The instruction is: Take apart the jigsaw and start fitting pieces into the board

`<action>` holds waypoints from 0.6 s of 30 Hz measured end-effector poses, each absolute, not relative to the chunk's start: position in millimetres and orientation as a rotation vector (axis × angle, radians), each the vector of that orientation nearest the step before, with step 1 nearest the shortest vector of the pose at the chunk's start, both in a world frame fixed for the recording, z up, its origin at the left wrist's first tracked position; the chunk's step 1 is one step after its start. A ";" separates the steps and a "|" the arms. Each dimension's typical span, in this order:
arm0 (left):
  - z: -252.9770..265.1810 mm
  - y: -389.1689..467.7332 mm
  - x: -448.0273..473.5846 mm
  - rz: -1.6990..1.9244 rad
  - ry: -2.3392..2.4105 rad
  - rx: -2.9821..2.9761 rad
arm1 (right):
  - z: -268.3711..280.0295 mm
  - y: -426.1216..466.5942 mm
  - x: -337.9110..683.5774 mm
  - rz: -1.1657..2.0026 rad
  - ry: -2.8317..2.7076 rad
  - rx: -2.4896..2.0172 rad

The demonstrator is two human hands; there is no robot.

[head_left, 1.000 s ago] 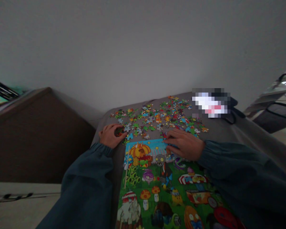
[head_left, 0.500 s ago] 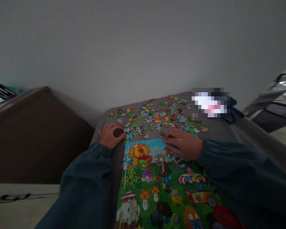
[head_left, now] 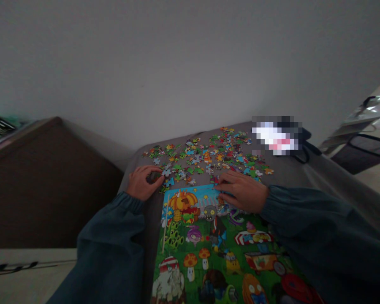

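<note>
My left hand point(head_left: 145, 182) is curled into a pinch beside the loose pieces, its thumb and forefinger tips at a pale blue puzzle piece point(head_left: 166, 172). A brighter blue piece point(head_left: 169, 182) lies just below those fingertips. At the top edge of the partly joined jigsaw puzzle point(head_left: 205, 236), my right hand point(head_left: 242, 191) has its fingers bent down and drawn together on a blue puzzle piece by the sky strip. That piece is mostly covered by the fingers. The joined picture shows cartoon plants, mushrooms and a grey zombie figure.
Many loose puzzle pieces point(head_left: 205, 156) are spread over the grey cloth surface point(head_left: 139, 169) beyond the puzzle. A blurred-out white and pink item point(head_left: 277, 137) rests at the back right, near a dark strap. A brown panel point(head_left: 50, 181) stands left; a grey wall point(head_left: 190, 63) rises behind.
The whole view has shifted slightly, moving the scene a little left. Both hands keep nearly the same places against the puzzle; my left hand has drawn back very slightly.
</note>
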State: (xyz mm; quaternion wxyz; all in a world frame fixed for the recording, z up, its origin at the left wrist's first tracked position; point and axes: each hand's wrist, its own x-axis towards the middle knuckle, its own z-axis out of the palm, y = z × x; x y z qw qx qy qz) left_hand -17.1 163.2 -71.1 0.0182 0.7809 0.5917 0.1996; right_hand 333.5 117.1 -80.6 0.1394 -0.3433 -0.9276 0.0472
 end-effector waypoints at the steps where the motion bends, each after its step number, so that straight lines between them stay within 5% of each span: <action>1: -67.9 159.8 -13.5 0.655 1.774 2.457 | -80.2 117.4 333.4 0.132 -2.677 -0.985; 6: -45.9 123.8 26.3 0.848 1.279 2.647 | -69.8 111.0 328.2 0.311 -2.469 -0.935; 14: -34.7 66.1 84.6 1.015 0.801 2.711 | -54.0 84.8 307.8 1.279 -2.125 -0.894; 18: -40.0 76.0 76.5 0.957 0.770 2.782 | -55.1 92.7 313.0 1.320 -2.106 -0.914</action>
